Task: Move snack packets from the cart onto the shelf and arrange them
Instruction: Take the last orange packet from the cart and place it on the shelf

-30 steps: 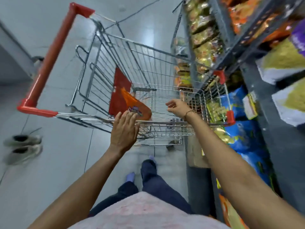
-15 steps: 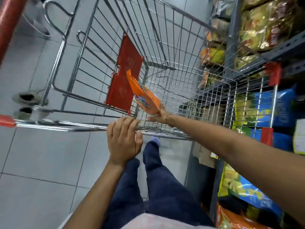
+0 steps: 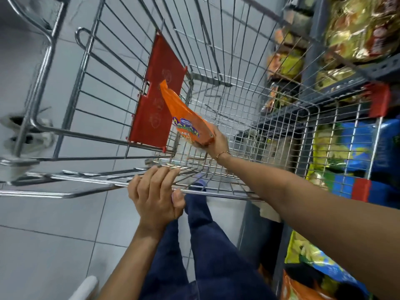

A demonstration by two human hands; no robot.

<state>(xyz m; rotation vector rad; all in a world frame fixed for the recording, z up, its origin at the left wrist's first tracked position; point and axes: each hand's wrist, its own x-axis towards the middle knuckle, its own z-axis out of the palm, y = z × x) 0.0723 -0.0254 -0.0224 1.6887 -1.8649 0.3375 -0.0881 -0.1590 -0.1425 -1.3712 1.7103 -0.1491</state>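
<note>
Head view: right hand (image 3: pixel 217 141) grips orange snack packet (image 3: pixel 187 120) inside cart (image 3: pixel 238 118); left hand (image 3: pixel 154 197) closed on cart rim.

cart (image 3: pixel 249 100): wire basket | orange packet (image 3: pixel 186 118) tilted inside | shelf (image 3: pixel 372 68): snack bags

Both forearms are bare, with no sleeves showing; the right hand (image 3: pixel 217 142) carries a thin gold-coloured chain bracelet (image 3: pixel 223 154) at the wrist; the left hand (image 3: pixel 156 198) wears nothing visible; the legs are covered by dark navy blue trousers (image 3: pixel 207 252); a pale blue slipper toe (image 3: pixel 200 183) shows below.
</note>
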